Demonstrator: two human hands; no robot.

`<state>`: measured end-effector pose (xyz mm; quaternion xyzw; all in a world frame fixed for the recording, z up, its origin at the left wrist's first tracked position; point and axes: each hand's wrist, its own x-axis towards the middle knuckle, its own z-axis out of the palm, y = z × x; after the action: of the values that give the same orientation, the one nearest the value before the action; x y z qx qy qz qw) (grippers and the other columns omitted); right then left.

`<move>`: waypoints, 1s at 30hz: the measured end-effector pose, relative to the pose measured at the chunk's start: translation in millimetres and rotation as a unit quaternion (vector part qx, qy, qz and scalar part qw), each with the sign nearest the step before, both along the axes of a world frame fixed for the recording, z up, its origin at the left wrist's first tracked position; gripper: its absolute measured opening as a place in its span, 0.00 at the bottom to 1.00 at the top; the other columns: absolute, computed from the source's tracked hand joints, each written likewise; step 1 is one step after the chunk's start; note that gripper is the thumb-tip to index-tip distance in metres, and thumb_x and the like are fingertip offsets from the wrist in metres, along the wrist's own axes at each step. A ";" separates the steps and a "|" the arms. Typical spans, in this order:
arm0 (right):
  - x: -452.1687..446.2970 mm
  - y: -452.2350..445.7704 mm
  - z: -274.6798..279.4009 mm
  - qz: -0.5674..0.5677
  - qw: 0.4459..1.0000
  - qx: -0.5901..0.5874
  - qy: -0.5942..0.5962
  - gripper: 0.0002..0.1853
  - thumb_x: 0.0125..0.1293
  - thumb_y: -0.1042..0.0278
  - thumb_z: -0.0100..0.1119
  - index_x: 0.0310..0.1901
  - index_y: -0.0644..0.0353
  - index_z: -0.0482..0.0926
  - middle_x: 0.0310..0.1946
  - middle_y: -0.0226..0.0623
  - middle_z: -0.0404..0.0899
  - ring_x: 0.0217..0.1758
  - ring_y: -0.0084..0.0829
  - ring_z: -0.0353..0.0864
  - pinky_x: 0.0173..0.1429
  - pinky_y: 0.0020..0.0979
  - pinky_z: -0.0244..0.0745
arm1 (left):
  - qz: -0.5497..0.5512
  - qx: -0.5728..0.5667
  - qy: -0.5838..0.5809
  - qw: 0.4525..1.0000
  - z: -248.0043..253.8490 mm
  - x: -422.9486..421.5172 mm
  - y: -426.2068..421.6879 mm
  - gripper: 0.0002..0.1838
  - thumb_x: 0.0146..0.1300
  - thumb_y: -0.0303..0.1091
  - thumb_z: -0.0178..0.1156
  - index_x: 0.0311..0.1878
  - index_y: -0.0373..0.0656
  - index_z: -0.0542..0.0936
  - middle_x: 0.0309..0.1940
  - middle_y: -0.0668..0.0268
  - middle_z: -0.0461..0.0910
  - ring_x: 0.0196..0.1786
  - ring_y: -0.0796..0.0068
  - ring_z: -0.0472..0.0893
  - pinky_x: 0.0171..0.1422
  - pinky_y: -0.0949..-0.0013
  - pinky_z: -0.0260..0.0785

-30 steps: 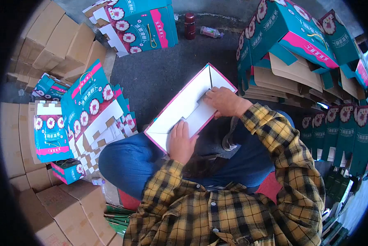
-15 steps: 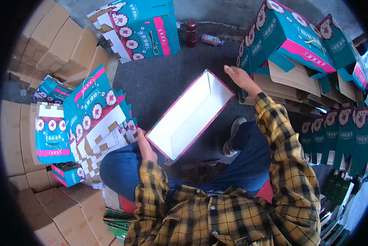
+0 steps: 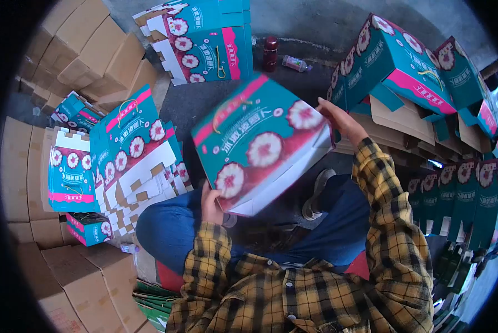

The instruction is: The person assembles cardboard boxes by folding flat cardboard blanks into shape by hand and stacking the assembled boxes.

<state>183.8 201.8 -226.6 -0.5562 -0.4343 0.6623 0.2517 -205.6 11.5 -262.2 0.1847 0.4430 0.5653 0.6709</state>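
A teal and pink carton point(image 3: 260, 145) with round white-and-red fruit pictures and a thin yellow cord handle hangs tilted above my lap. Its printed face is turned up, and a white side shows along its lower right. My left hand point(image 3: 211, 204) grips its lower left corner, with the thumb on the printed face. At the upper right corner my right hand point(image 3: 340, 119) holds the carton's edge, its fingers partly hidden behind the side.
Flattened teal cartons point(image 3: 132, 150) lie at the left, before stacked brown boxes point(image 3: 88, 55). More teal cartons point(image 3: 410, 72) stand at the right. A dark red flask point(image 3: 270, 54) and a plastic bottle point(image 3: 296, 63) are near the wall.
The open white interior of the carton has turned out of sight, and its printed face now shows. My hands have gone from lying beside it to holding it at opposite corners.
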 end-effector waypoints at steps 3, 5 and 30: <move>-5.8 -9.1 6.7 -0.048 0.997 0.062 0.019 0.31 0.69 0.36 0.42 0.53 0.57 0.78 0.39 0.34 0.79 0.44 0.29 0.77 0.56 0.33 0.69 | 0.082 0.143 0.156 0.974 -24.8 -7.4 7.5 0.30 0.58 0.31 0.51 0.66 0.35 0.64 0.62 0.57 0.69 0.64 0.64 0.69 0.68 0.60 0.62; 0.8 -6.6 -0.8 -0.060 0.995 0.077 0.035 0.32 0.71 0.39 0.39 0.61 0.57 0.72 0.45 0.36 0.79 0.49 0.31 0.77 0.60 0.37 0.67 | 0.086 0.148 0.182 0.968 -28.6 -14.5 9.5 0.28 0.62 0.34 0.52 0.66 0.37 0.64 0.62 0.58 0.69 0.64 0.63 0.69 0.66 0.59 0.63; -15.1 -23.8 -68.2 0.192 0.882 0.256 -0.347 0.15 0.62 0.61 0.53 0.41 0.64 0.80 0.42 0.48 0.82 0.44 0.48 0.81 0.51 0.44 0.75 | 0.088 -0.032 0.344 0.934 -73.8 -15.2 26.9 0.23 0.73 0.46 0.48 0.54 0.33 0.77 0.54 0.58 0.77 0.58 0.68 0.74 0.65 0.67 0.61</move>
<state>168.7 178.0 -294.7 -0.5726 -0.7464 0.3280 0.0860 -220.8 38.4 -335.9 0.3064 0.6787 0.5095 0.4310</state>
